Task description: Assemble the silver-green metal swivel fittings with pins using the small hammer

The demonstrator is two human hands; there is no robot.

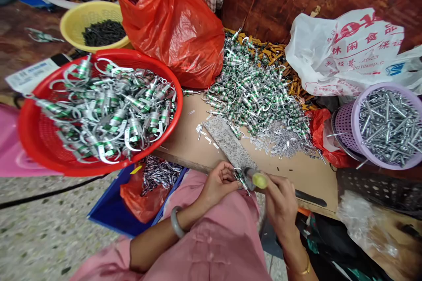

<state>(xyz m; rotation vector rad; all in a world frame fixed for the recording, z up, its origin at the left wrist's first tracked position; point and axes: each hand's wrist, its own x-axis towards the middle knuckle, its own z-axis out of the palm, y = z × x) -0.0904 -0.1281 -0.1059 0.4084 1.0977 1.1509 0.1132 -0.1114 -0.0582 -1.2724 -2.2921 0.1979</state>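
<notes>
My left hand (218, 184) is closed in a pinch on a small metal clip piece (240, 177) at the near edge of the board. My right hand (280, 202) grips a tool with a yellow-green handle end (259, 180), its tip pressed against that clip piece. Both hands meet just in front of a grey stone slab (227, 142) lying on the wooden board (306, 171). A grey bangle circles my left wrist and a thin gold one my right.
A red basket (29, 140) of finished silver-and-green clips sits left. A loose heap of clips (257, 92) lies behind the slab. A purple basket (346, 120) of metal pins stands right. A red bag (174, 26), a yellow bowl (74, 19) and a white bag (346, 52) stand behind.
</notes>
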